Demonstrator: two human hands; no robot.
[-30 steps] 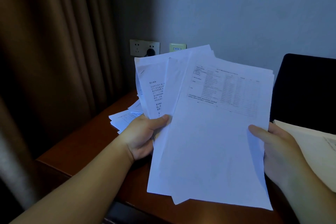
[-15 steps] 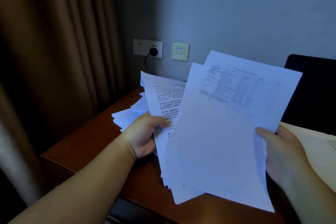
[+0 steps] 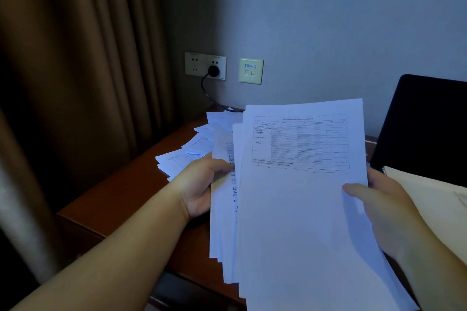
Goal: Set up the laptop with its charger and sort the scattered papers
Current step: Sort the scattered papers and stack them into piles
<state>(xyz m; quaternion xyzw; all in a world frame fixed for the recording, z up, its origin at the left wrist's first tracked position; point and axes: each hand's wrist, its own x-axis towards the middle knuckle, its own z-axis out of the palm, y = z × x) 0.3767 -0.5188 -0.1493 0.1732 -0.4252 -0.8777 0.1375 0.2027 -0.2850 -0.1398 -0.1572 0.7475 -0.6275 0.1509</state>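
Two hands are working one bundle of sheets over the wooden desk (image 3: 121, 199), and the step in hand looks like squaring that bundle before it is laid down as a sorted pile. Starting at the left, a brown curtain (image 3: 75, 83) is hanging beside the desk, and the loose papers (image 3: 182, 159) not yet gathered are lying fanned near the desk's back corner, just beyond the left hand (image 3: 199, 184). That hand is gripping the left edge of the held stack (image 3: 303, 222), thumb curling over the front of the under sheets while the other fingers are hidden behind them. Behind it, on the wall, a black plug (image 3: 213, 70) is sitting in the outlet (image 3: 205, 66) with its cable running down toward the desk, so the charger end of the job seems partly done, though where the cable ends is hidden by paper. The stack's top sheet, printed with a table, is sitting offset to the right of the sheets under it, so the edges are not yet lining up. The right hand (image 3: 386, 212) is pinching the right edge, thumb on the front, fingers behind. To do this well, I judge both grips should be loosening slightly while the bottom edge is being tapped on the desk. Farthest right, a dark laptop lid (image 3: 424, 124) is standing open behind a cream folder (image 3: 429, 199)
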